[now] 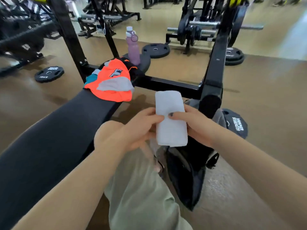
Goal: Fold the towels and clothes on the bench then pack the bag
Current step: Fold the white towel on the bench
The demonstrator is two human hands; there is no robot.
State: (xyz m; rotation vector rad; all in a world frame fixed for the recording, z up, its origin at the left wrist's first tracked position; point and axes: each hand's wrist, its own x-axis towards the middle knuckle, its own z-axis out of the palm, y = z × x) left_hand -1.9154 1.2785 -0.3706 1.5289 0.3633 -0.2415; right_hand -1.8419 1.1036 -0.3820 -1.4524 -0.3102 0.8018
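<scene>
A folded white towel point(171, 118) is held upright in front of me, above a black bag point(186, 170) on the floor. My left hand point(132, 131) grips the towel's left edge with thumb on top. My right hand point(194, 125) holds its right side, thumb across the front. An orange, grey and teal garment point(113, 83) lies bunched on the far end of the black bench point(49, 133), with a dark piece of clothing point(132, 67) behind it.
A pink water bottle point(132, 47) stands at the bench's far end. Black rack posts point(214, 67) rise on both sides. Weight plates point(49, 74) lie on the brown floor, one point(235, 123) right of the bag. My trouser leg point(144, 196) is below.
</scene>
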